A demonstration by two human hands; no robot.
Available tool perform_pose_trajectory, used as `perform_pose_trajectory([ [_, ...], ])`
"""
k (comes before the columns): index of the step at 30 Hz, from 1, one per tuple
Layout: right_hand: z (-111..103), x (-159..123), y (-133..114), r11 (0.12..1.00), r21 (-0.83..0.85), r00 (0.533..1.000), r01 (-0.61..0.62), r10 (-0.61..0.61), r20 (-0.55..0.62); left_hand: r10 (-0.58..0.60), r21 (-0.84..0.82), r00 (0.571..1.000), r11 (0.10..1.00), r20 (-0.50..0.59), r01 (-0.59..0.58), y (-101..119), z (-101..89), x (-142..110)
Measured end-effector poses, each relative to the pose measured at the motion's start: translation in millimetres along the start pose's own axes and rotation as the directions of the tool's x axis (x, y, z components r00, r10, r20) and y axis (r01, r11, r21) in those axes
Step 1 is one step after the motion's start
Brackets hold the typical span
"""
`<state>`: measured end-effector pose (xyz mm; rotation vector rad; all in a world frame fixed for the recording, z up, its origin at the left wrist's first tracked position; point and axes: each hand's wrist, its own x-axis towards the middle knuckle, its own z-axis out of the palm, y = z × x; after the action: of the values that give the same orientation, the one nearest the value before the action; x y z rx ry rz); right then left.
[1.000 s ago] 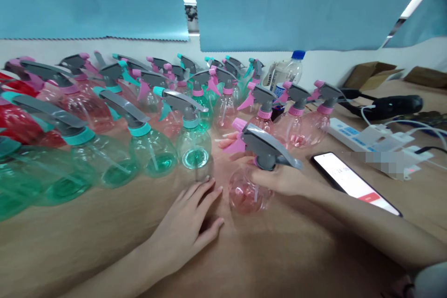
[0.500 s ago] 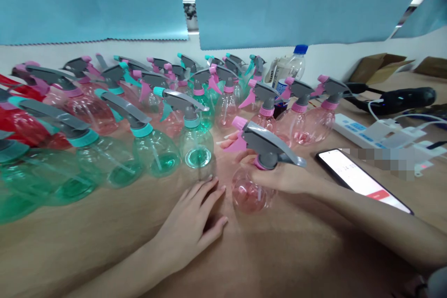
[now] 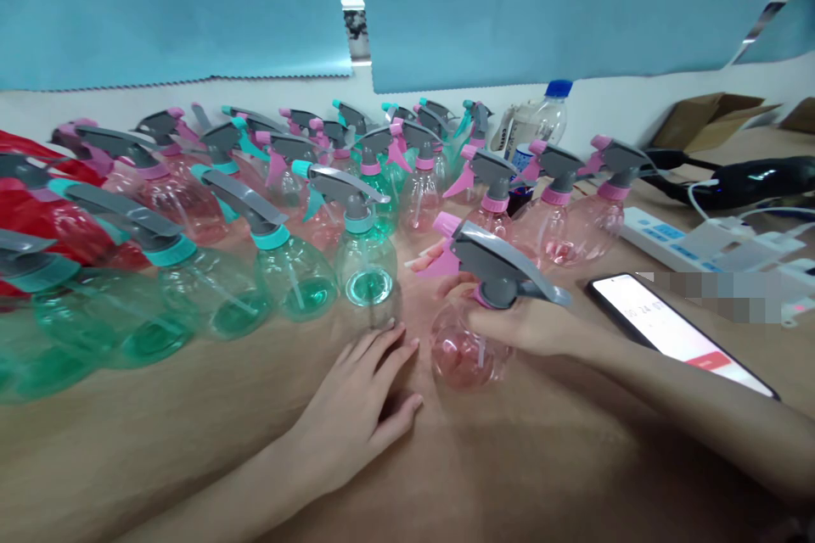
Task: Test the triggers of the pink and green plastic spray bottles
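My right hand [image 3: 522, 321] is wrapped round the neck of a pink spray bottle [image 3: 468, 356] with a grey and pink trigger head. The bottle looks upright on the wooden table [image 3: 255, 424], its nozzle pointing to the left. Some of my right fingers are hidden behind the neck. My left hand [image 3: 360, 386] lies on the tabletop to the left of that bottle, fingers apart, holding nothing. Just beyond its fingertips stands a green spray bottle [image 3: 367, 267] with a teal collar. Another green spray bottle [image 3: 296, 276] is beside it.
Several more pink and green spray bottles fill the back and left. On the right lie a lit phone [image 3: 681, 335], a white power strip [image 3: 662, 233] with cables and a black device [image 3: 761, 185]. A blue-capped clear bottle [image 3: 551, 114] and an open cardboard box [image 3: 713, 120] stand behind.
The whole view has shifted slightly, so everything sits a little further right. My right hand keeps its hold on the pink spray bottle, and my left hand stays flat on the table.
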<state>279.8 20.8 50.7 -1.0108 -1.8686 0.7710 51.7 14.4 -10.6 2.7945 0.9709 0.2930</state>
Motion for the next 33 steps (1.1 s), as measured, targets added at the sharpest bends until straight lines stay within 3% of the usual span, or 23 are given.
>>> perform_pose_trajectory([
  [7, 0.1, 0.0, 0.2, 0.999, -0.033, 0.999, -0.030, 0.029, -0.037, 0.005, -0.004, 1.000, 1.000, -0.006, -0.005, -0.4, 0.0, -1.1],
  [21, 0.1, 1.0, -3.6, 0.989, 0.016, 0.990, -0.144, 0.144, 0.002, 0.007, 0.007, 1.000, 1.000, -0.004, -0.007, -1.4, 2.5, -2.0],
  [29, -1.1, 2.2, -13.3, 0.988, -0.083, 0.990, -0.132, 0.128, -0.054, 0.011, 0.004, 1.000, 1.000, -0.016, -0.011, 0.3, 0.2, -1.1],
  [33, -2.9, 0.7, -22.3, 0.961, -0.203, 0.980, -0.187, 0.167, -0.110, 0.014, 0.003, 1.000, 1.000, -0.014, -0.014, -0.1, -0.3, -0.3],
])
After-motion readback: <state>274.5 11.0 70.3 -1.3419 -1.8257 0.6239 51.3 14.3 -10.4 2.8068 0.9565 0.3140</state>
